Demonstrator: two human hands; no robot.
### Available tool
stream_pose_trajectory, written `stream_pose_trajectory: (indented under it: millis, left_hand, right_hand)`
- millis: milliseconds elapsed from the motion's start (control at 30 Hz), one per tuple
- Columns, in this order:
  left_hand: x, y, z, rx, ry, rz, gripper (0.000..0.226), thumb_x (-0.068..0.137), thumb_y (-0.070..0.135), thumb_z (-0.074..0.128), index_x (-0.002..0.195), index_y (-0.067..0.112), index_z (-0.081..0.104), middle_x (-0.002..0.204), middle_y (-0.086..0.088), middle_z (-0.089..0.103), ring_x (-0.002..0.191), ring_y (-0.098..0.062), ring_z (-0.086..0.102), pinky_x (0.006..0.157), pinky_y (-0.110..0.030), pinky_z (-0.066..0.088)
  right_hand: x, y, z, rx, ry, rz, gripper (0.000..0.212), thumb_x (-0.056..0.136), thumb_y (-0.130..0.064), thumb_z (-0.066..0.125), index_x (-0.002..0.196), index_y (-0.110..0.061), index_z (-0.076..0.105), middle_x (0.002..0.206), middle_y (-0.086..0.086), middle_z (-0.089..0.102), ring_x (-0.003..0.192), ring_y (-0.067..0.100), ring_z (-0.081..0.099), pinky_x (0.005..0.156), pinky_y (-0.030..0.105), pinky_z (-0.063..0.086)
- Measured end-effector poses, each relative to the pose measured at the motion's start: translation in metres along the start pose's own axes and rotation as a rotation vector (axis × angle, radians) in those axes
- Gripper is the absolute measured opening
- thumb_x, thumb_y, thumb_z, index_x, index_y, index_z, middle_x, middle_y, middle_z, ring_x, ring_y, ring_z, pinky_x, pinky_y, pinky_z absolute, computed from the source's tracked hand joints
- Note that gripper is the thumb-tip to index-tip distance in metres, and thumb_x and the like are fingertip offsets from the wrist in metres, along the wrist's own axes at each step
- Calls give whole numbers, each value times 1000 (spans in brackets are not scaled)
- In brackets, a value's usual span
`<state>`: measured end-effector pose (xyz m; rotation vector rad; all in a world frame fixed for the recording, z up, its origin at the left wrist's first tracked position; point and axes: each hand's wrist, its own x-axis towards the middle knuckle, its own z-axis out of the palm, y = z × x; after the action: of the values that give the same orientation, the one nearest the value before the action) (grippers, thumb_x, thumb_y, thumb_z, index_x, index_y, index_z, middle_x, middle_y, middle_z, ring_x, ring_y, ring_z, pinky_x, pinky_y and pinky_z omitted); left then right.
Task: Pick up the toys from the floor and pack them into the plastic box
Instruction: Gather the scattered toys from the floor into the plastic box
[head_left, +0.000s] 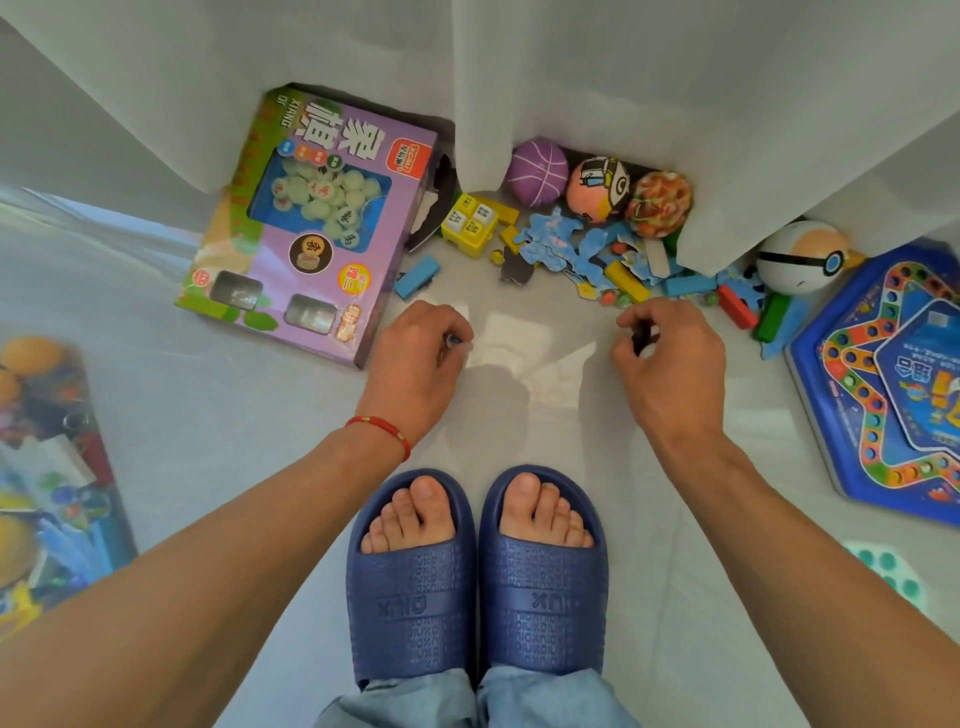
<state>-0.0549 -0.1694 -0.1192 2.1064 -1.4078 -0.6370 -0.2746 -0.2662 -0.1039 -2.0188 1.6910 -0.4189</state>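
Both hands hang low over the floor (519, 332), the left hand (415, 358) and right hand (670, 353) each curled round a small dark piece, presumably gathering handfuls from the toys (582, 249) heaped along the curtain (571, 78), while the plastic box (52, 467) waits at the floor's left edge.

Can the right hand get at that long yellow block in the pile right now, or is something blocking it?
Probably yes, once it's freed. The yellow block lies on bare floor just ahead of the right hand, clear of the curtain. But that hand already pinches a small dark piece, so its grip is taken.
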Motion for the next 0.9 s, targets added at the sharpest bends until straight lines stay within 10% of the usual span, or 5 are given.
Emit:
stream_pose_trajectory:
  millis: [267, 533, 733, 900]
  left_hand:
    - [10, 35, -18, -1375, -177, -893, 23, 93, 5, 44, 88, -2, 66, 81, -15, 62, 67, -20, 58, 61, -25, 51]
    - [-7, 53, -16, -1341, -300, -916, 24, 91, 17, 48, 86, 2, 66, 74, -10, 62, 56, -18, 54, 48, -25, 44]
    - [-60, 74, -33, -1340, -283, -952, 22, 92, 17, 48, 92, 2, 65, 74, -11, 60, 58, -19, 55, 59, -28, 44]
    - [-116, 76, -98, -1287, -265, -960, 25, 91, 18, 51, 101, -2, 64, 81, -13, 59, 62, -21, 55, 56, -28, 46]
  right_hand:
    - [27, 5, 22, -287, 12, -246, 22, 96, -10, 59, 116, -4, 65, 119, 18, 56, 82, 39, 62, 67, 46, 53]
    - [14, -2, 21, -324, -122, -167, 11, 95, -11, 58, 103, -7, 64, 95, 14, 61, 80, 33, 59, 68, 41, 51]
    - [-43, -51, -36, 640, -612, 543, 15, 89, -19, 73, 99, -6, 71, 82, 10, 70, 67, 22, 66, 52, 29, 47]
    - [-85, -112, -91, 962, -916, 736, 17, 93, -14, 66, 106, -3, 67, 77, 10, 64, 63, 22, 67, 44, 21, 50]
